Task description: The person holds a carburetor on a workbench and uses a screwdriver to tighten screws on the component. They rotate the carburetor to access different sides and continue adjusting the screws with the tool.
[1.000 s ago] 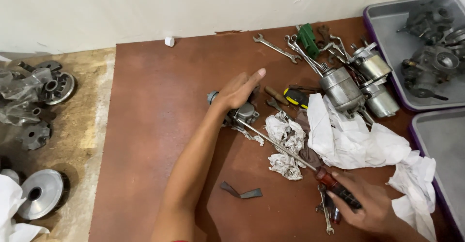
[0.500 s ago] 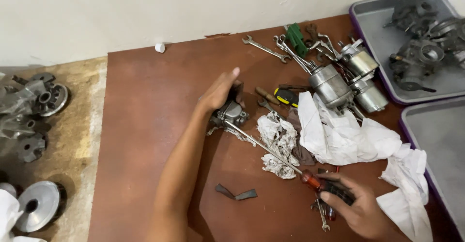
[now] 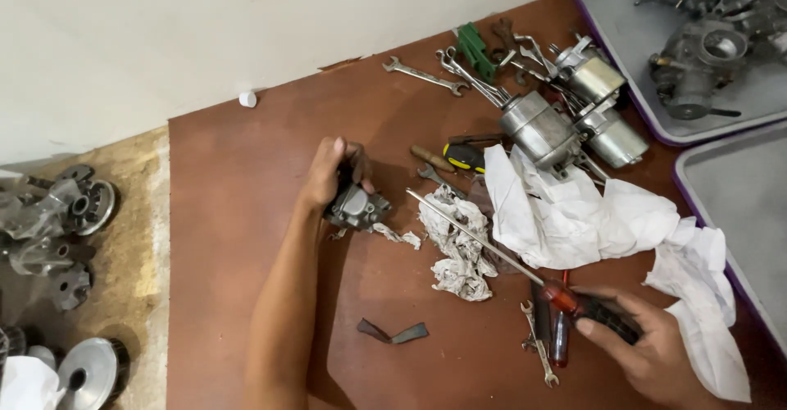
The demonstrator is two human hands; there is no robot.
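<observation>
head view: your left hand (image 3: 332,172) is clamped over a small grey carburetor body (image 3: 358,207), pinning it to the brown table (image 3: 238,213) just left of the crumpled grey rag (image 3: 459,242). your right hand (image 3: 648,344) is closed around the red-and-black handle of a long screwdriver (image 3: 525,271), whose shaft runs up and left across the rag, its tip near the carburetor but apart from it. to do this well, keep the left palm pressing the casting flat so it cannot twist, bring the tip square into the screw slot before you turn, and keep the shaft in line with the screw. the white cloth (image 3: 590,213) lies just beside the shaft; keep it from snagging. small spanners (image 3: 537,340) lie by your right hand, and two silver cylinders (image 3: 566,123) sit beyond the cloth, with grey trays (image 3: 623,74) of parts at the far right.
</observation>
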